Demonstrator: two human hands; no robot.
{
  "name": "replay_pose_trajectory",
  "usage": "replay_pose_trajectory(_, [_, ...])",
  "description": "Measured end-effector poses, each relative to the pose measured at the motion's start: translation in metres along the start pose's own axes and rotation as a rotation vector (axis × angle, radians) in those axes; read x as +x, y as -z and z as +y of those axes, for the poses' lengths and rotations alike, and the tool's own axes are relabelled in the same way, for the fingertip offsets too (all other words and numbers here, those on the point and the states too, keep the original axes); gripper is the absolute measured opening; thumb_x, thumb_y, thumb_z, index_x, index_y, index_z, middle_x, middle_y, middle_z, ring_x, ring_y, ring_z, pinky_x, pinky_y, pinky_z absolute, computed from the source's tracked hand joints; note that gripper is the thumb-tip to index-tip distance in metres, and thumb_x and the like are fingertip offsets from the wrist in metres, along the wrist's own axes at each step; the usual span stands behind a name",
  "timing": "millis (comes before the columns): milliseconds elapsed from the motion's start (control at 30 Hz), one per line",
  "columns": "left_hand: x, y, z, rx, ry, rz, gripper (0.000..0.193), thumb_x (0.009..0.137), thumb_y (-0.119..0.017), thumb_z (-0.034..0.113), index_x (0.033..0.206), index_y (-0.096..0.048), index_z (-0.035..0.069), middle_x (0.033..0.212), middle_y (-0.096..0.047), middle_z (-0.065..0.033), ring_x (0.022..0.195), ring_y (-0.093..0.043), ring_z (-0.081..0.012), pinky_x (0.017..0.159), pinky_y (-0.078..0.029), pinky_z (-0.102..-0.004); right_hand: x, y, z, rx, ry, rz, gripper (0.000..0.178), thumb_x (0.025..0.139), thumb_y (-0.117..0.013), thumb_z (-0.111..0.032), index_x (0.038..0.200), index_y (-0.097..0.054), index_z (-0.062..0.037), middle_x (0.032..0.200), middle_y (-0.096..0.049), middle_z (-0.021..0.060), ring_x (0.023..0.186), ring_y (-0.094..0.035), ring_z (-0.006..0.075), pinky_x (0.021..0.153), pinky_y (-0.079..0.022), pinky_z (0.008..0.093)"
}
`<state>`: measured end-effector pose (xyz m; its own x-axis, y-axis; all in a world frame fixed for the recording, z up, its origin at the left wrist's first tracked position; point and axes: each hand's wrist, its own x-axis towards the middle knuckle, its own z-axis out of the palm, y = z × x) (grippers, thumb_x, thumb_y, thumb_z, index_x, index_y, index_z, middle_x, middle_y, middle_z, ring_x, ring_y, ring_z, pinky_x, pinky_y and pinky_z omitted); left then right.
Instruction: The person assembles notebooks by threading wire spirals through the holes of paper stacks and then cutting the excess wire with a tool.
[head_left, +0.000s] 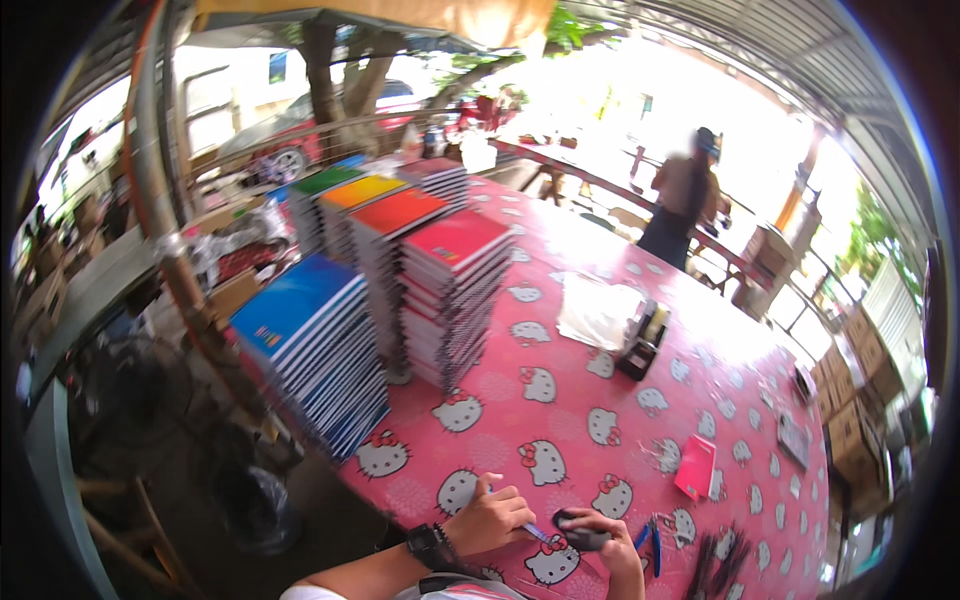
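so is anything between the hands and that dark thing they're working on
No. The right hand already grips the dark object on the pink tablecloth, and the left hand holds a blue pen tipped right up to it.

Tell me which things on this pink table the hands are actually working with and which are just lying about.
In hand:
left hand gripping a blue pen
right hand on a dark object

Lying about:
notebook stacks
tape dispenser
clear plastic sheet
pink booklet
blue-handled tool
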<state>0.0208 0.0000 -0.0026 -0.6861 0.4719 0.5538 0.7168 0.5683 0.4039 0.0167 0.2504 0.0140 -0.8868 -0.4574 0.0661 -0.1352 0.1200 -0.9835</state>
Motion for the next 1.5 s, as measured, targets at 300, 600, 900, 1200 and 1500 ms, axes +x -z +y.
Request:
replay_pose_trajectory(300, [0.008,0.004,-0.002,-0.041,0.108,-0.055,0.043,0.068,-0.078,0.024,0.107,-0.063,0.020,0.074,-0.062,0.0095,0.076,-0.060,-0.0078,0.097,-0.024,-0.0431,0.010,0.005,-0.016,0.112,0.039,-0.213,0.051,0.072,-0.075,-0.043,0.109,-0.068,-0.0085,0.121,-0.058,0.0160,0.116,-0.051,0.0268,0.098,-0.038,0.0394])
replay_pose_trajectory(600, [0.010,0.005,0.001,-0.038,0.120,-0.033,0.041,0.066,-0.079,0.027,0.103,-0.064,0.018,0.073,-0.063,0.0092,0.076,-0.060,-0.0084,0.097,-0.025,-0.0456,0.017,-0.002,0.002,-0.023,-0.044,-0.241,0.049,0.076,-0.073,-0.042,0.113,-0.067,-0.0108,0.122,-0.058,0.0158,0.120,-0.049,0.0281,0.100,-0.038,0.0382])
replay_pose_trajectory(900, [0.008,0.006,-0.020,-0.071,0.084,0.011,0.033,0.062,-0.083,0.028,0.088,-0.068,0.014,0.070,-0.060,0.0056,0.072,-0.058,-0.0159,0.086,-0.037,-0.0373,0.032,-0.006,0.006,-0.248,-0.089,-0.093,0.054,0.077,-0.069,-0.050,0.111,-0.066,-0.0087,0.117,-0.062,0.0100,0.119,-0.048,0.0273,0.099,-0.038,0.0404])
replay_pose_trajectory(1200, [0.007,0.008,-0.014,-0.063,0.073,0.033,0.050,0.063,-0.081,0.020,0.107,-0.058,0.013,0.075,-0.063,0.0048,0.073,-0.058,-0.0173,0.084,-0.038,-0.0375,0.032,-0.007,0.010,-0.134,-0.081,-0.126,0.057,0.078,-0.067,-0.053,0.117,-0.064,-0.0119,0.125,-0.055,0.0149,0.121,-0.047,0.0257,0.097,-0.040,0.0387])
replay_pose_trajectory(1500, [-0.002,0.002,-0.013,-0.616,0.419,0.312,0.058,0.073,-0.078,0.009,0.121,-0.046,0.008,0.108,-0.058,-0.0059,0.100,-0.053,-0.0161,0.091,-0.041,-0.0347,0.032,-0.014,0.004,0.142,-0.004,-0.211,0.051,0.081,-0.066,-0.048,0.114,-0.065,-0.0101,0.118,-0.059,0.0124,0.116,-0.051,0.0258,0.098,-0.039,0.0375])
